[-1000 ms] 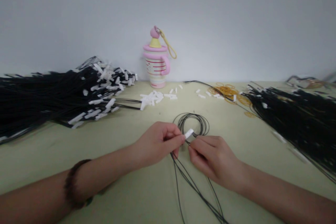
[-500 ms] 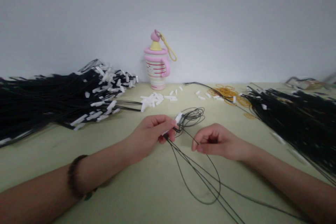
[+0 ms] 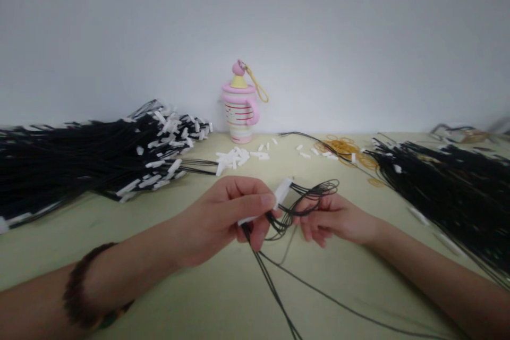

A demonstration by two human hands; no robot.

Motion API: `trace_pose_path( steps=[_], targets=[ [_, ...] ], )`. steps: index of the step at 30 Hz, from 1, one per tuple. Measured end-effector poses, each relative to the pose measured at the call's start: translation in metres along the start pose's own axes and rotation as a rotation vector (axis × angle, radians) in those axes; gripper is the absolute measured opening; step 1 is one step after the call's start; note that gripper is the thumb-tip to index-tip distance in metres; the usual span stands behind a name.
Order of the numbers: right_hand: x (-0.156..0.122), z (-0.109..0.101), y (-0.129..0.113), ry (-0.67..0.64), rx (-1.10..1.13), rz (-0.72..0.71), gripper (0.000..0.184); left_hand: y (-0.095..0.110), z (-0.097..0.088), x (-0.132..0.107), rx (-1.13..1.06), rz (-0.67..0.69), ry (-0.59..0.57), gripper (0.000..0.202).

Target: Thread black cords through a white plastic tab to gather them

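Observation:
My left hand [image 3: 233, 212] pinches a white connector [image 3: 281, 192] joined to several thin black wires, holding it above the pale green table [image 3: 167, 276]. The wires form a small coil [image 3: 314, 194] to the right of the connector. My right hand [image 3: 332, 218] has its fingers on that coil, curled around the loops. The loose ends of the wires [image 3: 279, 292] trail down between my forearms toward the near edge. A dark bead bracelet [image 3: 79, 289] sits on my left wrist.
A big heap of black wires with white connectors [image 3: 91, 156] lies at the left, another black heap [image 3: 450, 186] at the right. A pink striped cup [image 3: 239, 109] stands by the wall. Loose white connectors [image 3: 235, 156] and yellow rubber bands [image 3: 342, 147] lie behind my hands.
My left hand has lifted the connector and wires off the table toward me. My right hand moved from pulling a strand to gripping the coil, which has flattened.

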State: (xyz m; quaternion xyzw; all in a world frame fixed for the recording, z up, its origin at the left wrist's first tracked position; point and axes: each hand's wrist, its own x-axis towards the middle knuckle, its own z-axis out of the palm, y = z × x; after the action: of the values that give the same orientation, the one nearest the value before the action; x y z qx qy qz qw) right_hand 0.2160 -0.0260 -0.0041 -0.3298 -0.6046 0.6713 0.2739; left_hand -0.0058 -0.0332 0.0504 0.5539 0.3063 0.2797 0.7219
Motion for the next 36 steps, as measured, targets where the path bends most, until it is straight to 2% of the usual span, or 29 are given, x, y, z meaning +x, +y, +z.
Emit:
trace_pose_path(
  steps=[4, 9, 12, 15, 19, 23, 25, 26, 28, 30, 33, 36],
  targets=[
    [0.005, 0.001, 0.002, 0.057, 0.112, -0.110, 0.012, 0.000, 0.004, 0.000, 0.145, -0.007, -0.030, 0.018],
    [0.009, -0.002, -0.001, 0.210, 0.425, -0.075, 0.026, -0.010, 0.008, -0.001, 0.427, -0.055, -0.071, 0.018],
    [0.011, 0.001, -0.001, 0.316, 0.421, -0.135, 0.027, -0.019, 0.005, 0.003, 0.525, -0.053, -0.030, 0.020],
    [0.012, 0.002, 0.003, 0.418, 0.271, -0.208, 0.029, -0.026, -0.001, 0.009, 0.568, -0.041, 0.014, 0.020],
    [0.009, -0.001, 0.011, 0.657, -0.175, -0.340, 0.028, -0.032, -0.006, 0.016, 0.572, -0.042, 0.054, 0.021],
    [0.002, 0.004, 0.010, 0.761, -0.521, -0.464, 0.021, -0.038, -0.007, 0.020, 0.569, -0.048, 0.095, 0.022],
    [-0.002, 0.015, 0.007, 0.684, -0.588, -0.416, 0.009, -0.040, -0.007, 0.021, 0.558, -0.052, 0.119, 0.023],
    [-0.004, 0.023, 0.006, 0.593, -0.602, -0.347, 0.007, -0.041, -0.007, 0.021, 0.550, -0.056, 0.132, 0.023],
    [-0.009, 0.040, 0.003, 0.346, -0.585, -0.172, 0.018, -0.042, -0.007, 0.022, 0.534, -0.063, 0.158, 0.024],
    [-0.013, 0.056, 0.001, 0.157, -0.591, -0.075, 0.020, -0.041, -0.007, 0.023, 0.527, -0.065, 0.178, 0.024],
    [-0.015, 0.067, 0.000, 0.105, -0.654, -0.046, 0.016, -0.039, -0.006, 0.023, 0.533, -0.065, 0.198, 0.023],
    [-0.014, 0.064, 0.001, 0.106, -0.631, -0.025, 0.017, -0.037, -0.006, 0.024, 0.518, -0.073, 0.198, 0.022]
  ],
)
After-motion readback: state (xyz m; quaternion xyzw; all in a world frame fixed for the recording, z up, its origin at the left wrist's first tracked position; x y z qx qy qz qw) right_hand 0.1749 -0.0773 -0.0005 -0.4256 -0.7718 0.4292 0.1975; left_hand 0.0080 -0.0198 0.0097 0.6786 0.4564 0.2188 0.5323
